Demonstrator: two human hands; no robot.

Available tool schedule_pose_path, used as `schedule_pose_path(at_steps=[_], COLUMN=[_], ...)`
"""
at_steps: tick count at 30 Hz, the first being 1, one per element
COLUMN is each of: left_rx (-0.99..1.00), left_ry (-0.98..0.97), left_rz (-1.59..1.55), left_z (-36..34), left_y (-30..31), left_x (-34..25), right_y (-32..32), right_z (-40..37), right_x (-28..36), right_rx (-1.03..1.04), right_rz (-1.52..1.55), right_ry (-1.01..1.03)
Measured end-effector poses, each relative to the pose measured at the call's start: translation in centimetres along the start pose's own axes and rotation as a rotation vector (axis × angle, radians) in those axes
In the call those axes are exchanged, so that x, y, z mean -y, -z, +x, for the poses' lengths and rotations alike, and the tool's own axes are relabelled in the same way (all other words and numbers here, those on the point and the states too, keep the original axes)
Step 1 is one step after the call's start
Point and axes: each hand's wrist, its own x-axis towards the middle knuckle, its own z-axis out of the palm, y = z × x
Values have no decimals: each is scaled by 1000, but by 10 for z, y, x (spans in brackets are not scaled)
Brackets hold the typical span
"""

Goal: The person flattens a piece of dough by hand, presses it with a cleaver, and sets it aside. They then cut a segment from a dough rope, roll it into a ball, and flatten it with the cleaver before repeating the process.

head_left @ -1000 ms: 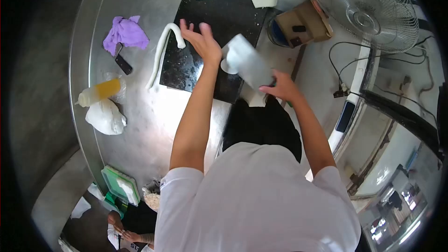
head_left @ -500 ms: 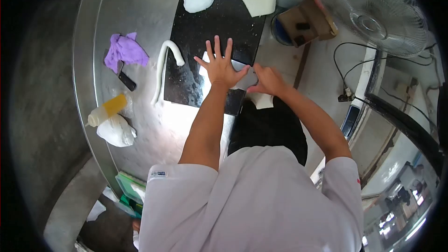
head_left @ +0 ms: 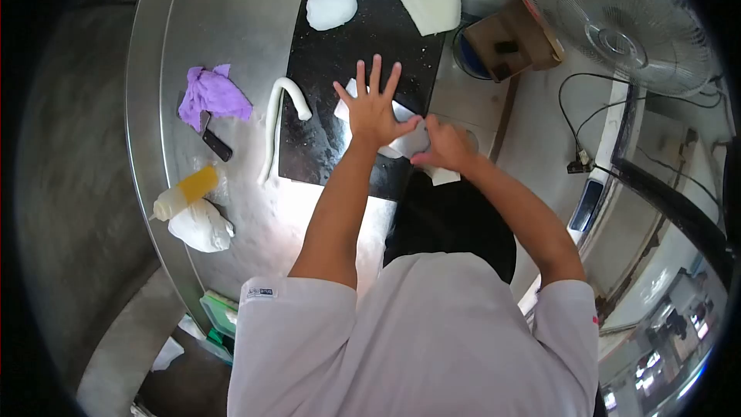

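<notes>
At both hands [head_left: 373,119] [head_left: 450,145], seemingly a blade [head_left: 417,141].

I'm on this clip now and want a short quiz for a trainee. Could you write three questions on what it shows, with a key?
1. Multiple choice: how are the fingers of the left hand, resting over the metal blade, arranged?
a) curled into a fist
b) spread apart
c) pinched together
2. True or false: the purple cloth lies on the steel table, off the black board.
3. Fill in: the contents of the squeeze bottle look ____.

Key: 1 b; 2 true; 3 yellow.
</notes>
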Motion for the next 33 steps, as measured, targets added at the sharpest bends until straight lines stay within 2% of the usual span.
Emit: schedule_pose_path(at_steps=[1, 2, 5, 7, 9, 10, 11, 13, 17, 18, 21, 23, 24, 26, 29, 31, 33], left_rx=[-10, -15, -15, 76, 173, 147, 145, 135, 15, 46, 102, 217, 233, 185, 50, -96, -69], left_ry=[-11, -23, -72, -184, -234, -281, -305, -301, -298, -303, -370, -408, -430, -377, -314, -156, -97], left_rz=[1, 10, 19, 40, -2, -4, -12, 31, 36, 63, -20, -50, -88, -94, -37, -85, -58], left_z=[15, 26, 27, 8, -10, 7, 6, 23, 59, 59, 9, -13, -9, -3, 18, 29, 28], left_y=[4, 8, 8, 3, 0, -1, 0, 11, 8, 14, -6, -6, -5, -1, -1, 2, 2], left_x=[2, 4, 10, 11, 4, 5, 6, 2, 13, 13, 9, -11, -15, -21, -13, -3, 2], right_y=[12, 22, 29, 3, -20, -17, -14, 6, 23, 25, -12, -44, -34, -18, 14, 25, 45], right_z=[10, 20, 20, -4, -19, -18, -15, -4, 30, 31, -20, -50, -42, -46, -7, 24, 29], right_x=[1, 5, 23, 16, 4, 5, 1, 6, -1, 6, 5, -4, -10, -10, -27, -35, -12], right_rx=[-66, -1, 24, 36, -59, -350, -335, 14, -107, -28, -68, -287, -279, 6, 64, -25, 74], right_rz=[-49, -45, -29, 18, 71, -64, -55, 31, 3, 23, 41, 36, 27, -54, -186, -148, -154], right_ry=[68, -10, -118, -142, 81, 210, 202, -92, 7, -68, 58, 127, 130, -94, 16, 166, 141])
